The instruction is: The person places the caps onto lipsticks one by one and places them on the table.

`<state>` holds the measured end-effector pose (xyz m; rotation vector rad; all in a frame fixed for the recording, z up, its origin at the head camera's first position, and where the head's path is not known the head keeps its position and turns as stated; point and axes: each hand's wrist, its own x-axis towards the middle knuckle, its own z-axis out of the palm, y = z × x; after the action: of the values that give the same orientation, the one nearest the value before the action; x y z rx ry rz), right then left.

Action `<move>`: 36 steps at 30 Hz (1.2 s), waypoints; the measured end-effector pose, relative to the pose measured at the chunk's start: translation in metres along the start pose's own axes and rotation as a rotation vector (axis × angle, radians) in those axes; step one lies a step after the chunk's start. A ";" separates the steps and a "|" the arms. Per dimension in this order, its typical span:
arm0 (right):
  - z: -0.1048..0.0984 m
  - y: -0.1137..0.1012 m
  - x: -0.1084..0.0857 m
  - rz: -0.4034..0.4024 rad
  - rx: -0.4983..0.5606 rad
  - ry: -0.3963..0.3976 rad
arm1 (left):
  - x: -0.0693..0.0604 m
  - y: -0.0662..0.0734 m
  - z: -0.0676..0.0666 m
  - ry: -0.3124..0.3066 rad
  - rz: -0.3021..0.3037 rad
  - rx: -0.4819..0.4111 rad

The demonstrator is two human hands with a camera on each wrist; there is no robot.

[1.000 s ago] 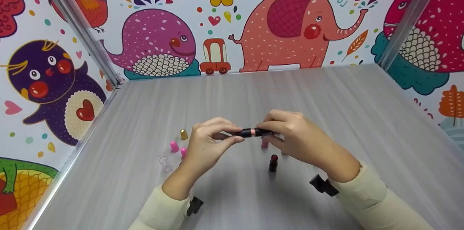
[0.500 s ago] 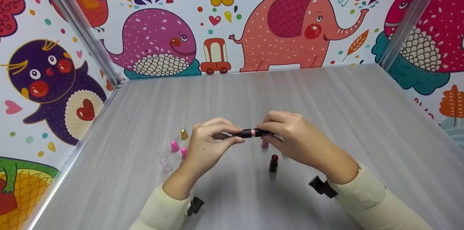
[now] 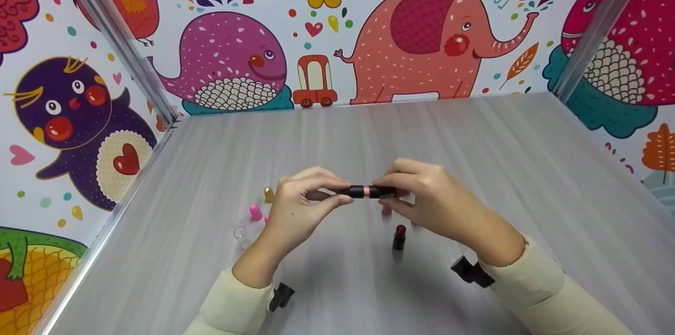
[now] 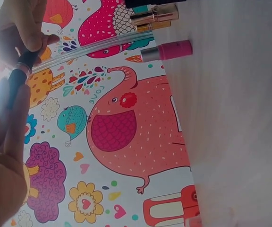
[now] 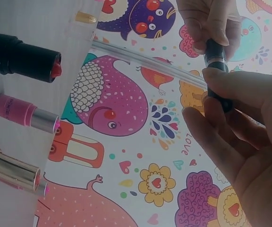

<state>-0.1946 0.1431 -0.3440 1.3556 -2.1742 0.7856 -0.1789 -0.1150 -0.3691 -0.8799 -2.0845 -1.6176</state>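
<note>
My left hand (image 3: 298, 208) and right hand (image 3: 440, 203) meet above the table, one at each end of a black lipstick tube (image 3: 356, 191) with a rosy band. Each hand pinches its end between thumb and fingers; the tube lies level. Fingers hide both its ends. Below the right hand, a black lipstick (image 3: 399, 238) stands upright with its dark red tip bare. A pink lipstick tube (image 5: 22, 113) and a gold one (image 5: 17, 168) stand beside it, clearest in the right wrist view; the right hand partly covers them in the head view.
Left of my left hand lie a gold cap (image 3: 269, 194), a pink cap (image 3: 255, 212) and a clear cap (image 3: 240, 235); a second pink piece is mostly hidden by the hand. Printed panels (image 3: 237, 60) enclose the grey table (image 3: 337, 140) at its back and sides.
Both hands keep their pinch on the lipstick tube. The left hand has shifted slightly left, and the tube has gone from a faint slant to level.
</note>
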 end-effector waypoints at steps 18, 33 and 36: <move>-0.013 0.011 -0.004 0.108 0.007 0.035 | 0.003 0.001 -0.010 0.075 -0.007 0.013; -0.024 0.016 -0.006 0.155 -0.032 0.004 | 0.005 -0.006 -0.020 0.122 -0.027 0.064; -0.026 0.017 -0.006 0.170 -0.047 0.000 | 0.007 -0.008 -0.023 0.140 -0.034 0.082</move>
<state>-0.2056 0.1710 -0.3325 1.1593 -2.3164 0.7905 -0.1918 -0.1366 -0.3639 -0.6869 -2.0625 -1.5522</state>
